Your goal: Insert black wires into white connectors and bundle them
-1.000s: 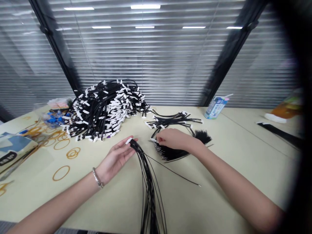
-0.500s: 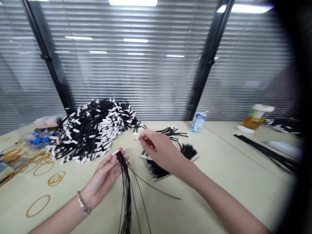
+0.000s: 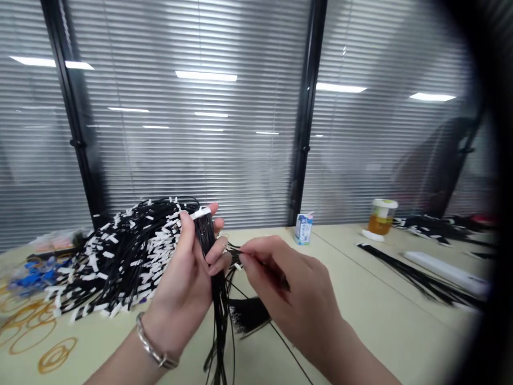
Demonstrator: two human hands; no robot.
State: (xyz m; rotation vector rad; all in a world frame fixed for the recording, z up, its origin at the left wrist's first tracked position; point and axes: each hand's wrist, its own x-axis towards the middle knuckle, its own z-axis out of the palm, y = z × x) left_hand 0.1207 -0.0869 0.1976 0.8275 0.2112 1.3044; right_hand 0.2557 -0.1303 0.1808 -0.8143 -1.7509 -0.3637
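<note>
between left fingers (image 3: 218,252) — black wires (image 3: 218,299)

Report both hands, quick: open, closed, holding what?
Left hand: closed around a black wire bundle, white connector at its top.
Right hand: closed in a pinch, apparently on a thin wire.

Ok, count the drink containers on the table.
2: a blue-and-white carton beyond the right hand, and a lidded, amber-filled cup farther right. Others may be hidden behind the cable pile.
</note>
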